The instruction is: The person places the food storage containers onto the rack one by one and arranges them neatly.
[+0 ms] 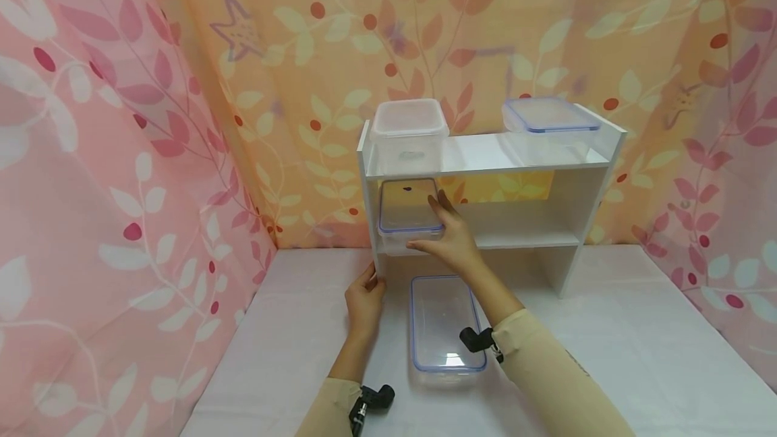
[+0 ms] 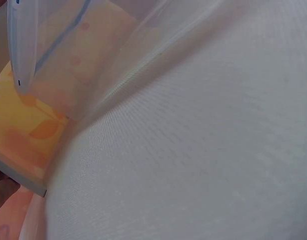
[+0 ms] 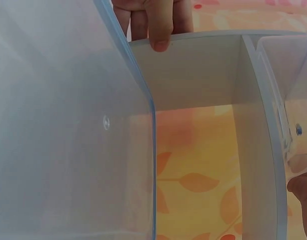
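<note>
A white shelf unit (image 1: 525, 224) stands on the table. My left hand (image 1: 365, 302) pinches the lower front edge of its left side panel; in the right wrist view, the thumb of my left hand (image 3: 161, 22) lies on one face of the panel, with fingers behind. A clear plastic food container (image 1: 409, 208) with a blue-rimmed lid sits at the left of the middle shelf. My right hand (image 1: 455, 238) is spread at its front right corner, thumb low at the front, fingers by the lid's right edge. In the right wrist view, the thumb of my right hand (image 3: 302, 192) touches the container (image 3: 288, 95).
Below my hands, a larger blue-rimmed container (image 1: 446, 322) lies on the white tabletop (image 1: 273, 329), in front of the shelf. On the top shelf stand a white-lidded container (image 1: 409, 143) at left and a blue-rimmed one (image 1: 552, 130) at right. Patterned curtains (image 1: 291, 86) hang behind.
</note>
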Available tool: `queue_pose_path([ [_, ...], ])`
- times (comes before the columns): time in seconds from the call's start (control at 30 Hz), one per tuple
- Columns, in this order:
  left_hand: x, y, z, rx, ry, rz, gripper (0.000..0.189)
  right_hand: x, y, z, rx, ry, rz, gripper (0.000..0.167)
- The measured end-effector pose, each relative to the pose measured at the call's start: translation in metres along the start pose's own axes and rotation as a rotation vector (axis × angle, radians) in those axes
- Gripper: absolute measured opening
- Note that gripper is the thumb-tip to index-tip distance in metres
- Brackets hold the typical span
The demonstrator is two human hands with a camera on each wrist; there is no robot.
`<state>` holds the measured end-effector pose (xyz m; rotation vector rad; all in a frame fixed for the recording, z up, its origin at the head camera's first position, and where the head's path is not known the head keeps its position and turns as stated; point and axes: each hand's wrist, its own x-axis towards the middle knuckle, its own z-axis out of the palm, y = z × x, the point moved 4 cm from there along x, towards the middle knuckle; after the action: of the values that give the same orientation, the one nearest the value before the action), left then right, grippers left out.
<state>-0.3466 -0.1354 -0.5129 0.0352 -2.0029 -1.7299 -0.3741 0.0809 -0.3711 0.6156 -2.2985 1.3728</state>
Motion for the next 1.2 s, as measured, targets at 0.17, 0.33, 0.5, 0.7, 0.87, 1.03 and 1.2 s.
queue_pose_path([
  [0.17, 0.001, -0.001, 0.0, -0.007, 0.001, -0.002, 0.047, 0.0, 0.0, 0.0, 0.005, 0.0, 0.0, 0.11],
  [0.33, 0.002, 0.0, -0.001, 0.007, 0.007, -0.015, 0.048, 0.001, -0.001, -0.002, 0.0, -0.002, 0.0, 0.107],
  [0.5, 0.002, 0.0, 0.0, 0.006, 0.004, -0.028, 0.047, 0.001, -0.003, -0.003, -0.014, -0.008, 0.001, 0.105],
  [0.7, 0.001, 0.0, 0.001, 0.001, 0.009, -0.035, 0.046, 0.0, -0.005, -0.006, -0.036, -0.03, -0.002, 0.106],
  [0.87, 0.0, 0.0, 0.0, -0.014, 0.002, -0.047, 0.046, -0.001, -0.007, -0.008, -0.065, -0.039, 0.002, 0.109],
  [1.03, 0.0, -0.001, 0.0, -0.017, 0.001, -0.043, 0.046, -0.003, -0.011, -0.01, -0.084, -0.048, -0.009, 0.107],
  [1.2, -0.001, -0.002, 0.001, -0.016, 0.004, -0.05, 0.045, -0.004, -0.018, -0.01, -0.091, -0.046, -0.037, 0.102],
])
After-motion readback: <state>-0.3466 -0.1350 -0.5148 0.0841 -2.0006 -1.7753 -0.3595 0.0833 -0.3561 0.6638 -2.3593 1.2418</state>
